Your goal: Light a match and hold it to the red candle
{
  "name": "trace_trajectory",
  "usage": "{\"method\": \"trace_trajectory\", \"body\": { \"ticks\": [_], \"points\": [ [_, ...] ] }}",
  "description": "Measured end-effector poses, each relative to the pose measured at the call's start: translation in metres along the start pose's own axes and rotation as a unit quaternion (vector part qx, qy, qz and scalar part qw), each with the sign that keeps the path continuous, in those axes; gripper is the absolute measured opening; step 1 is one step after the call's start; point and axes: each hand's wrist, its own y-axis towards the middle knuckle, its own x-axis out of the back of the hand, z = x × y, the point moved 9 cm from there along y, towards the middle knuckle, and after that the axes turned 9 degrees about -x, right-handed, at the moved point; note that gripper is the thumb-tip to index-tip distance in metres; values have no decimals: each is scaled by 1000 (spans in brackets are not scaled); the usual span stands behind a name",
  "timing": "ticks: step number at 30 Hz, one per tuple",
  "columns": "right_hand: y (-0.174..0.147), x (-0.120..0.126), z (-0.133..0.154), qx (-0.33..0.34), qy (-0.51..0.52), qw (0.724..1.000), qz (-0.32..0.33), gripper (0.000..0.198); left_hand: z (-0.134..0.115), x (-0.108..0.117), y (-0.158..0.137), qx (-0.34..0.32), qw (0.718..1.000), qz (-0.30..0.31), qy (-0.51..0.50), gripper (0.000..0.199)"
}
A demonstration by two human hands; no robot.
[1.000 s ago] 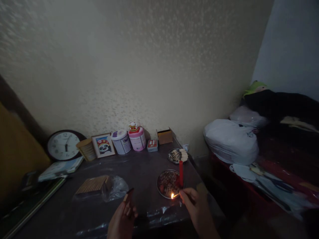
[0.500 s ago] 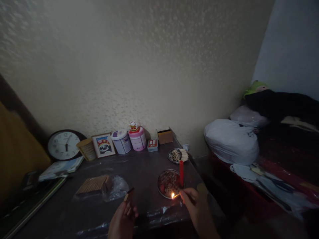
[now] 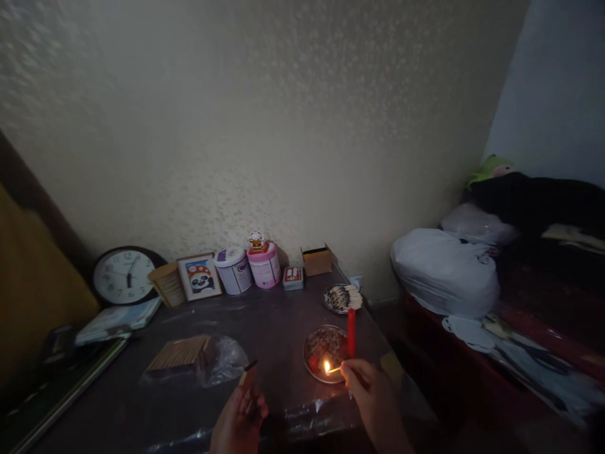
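My right hand (image 3: 371,400) pinches a burning match (image 3: 331,369); its flame sits over the near edge of a round dish (image 3: 314,354) on the dark table. A red candle (image 3: 351,332) stands upright at the dish's right side, just above my fingers. My left hand (image 3: 239,419) holds a small matchbox (image 3: 247,376) upright at the table's near edge, left of the dish. A second dish heaped with matchsticks (image 3: 343,297) lies behind the candle.
Along the wall stand a clock (image 3: 123,275), a woven cup (image 3: 166,285), a panda picture (image 3: 199,276), two tins (image 3: 249,268) and small boxes (image 3: 316,260). A bagged stack of matchboxes (image 3: 189,354) lies at left. White bags (image 3: 444,271) and clutter fill the right.
The view has shifted slightly, so everything sits a little further right. My hands stay low at the table's near edge; the match still burns by the dish.
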Motion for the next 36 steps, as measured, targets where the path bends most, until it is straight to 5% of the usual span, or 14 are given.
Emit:
{"method": "trace_trajectory", "body": {
  "ticks": [24, 36],
  "points": [
    [23, -23, -1, 9, 1, 998, -57, 30, 21, 14, 8, 91, 994, -35, -49, 7],
    [26, -30, -3, 2, -35, 998, -52, 27, 29, 13, 10, 104, 990, -20, -92, 22]
  ]
}}
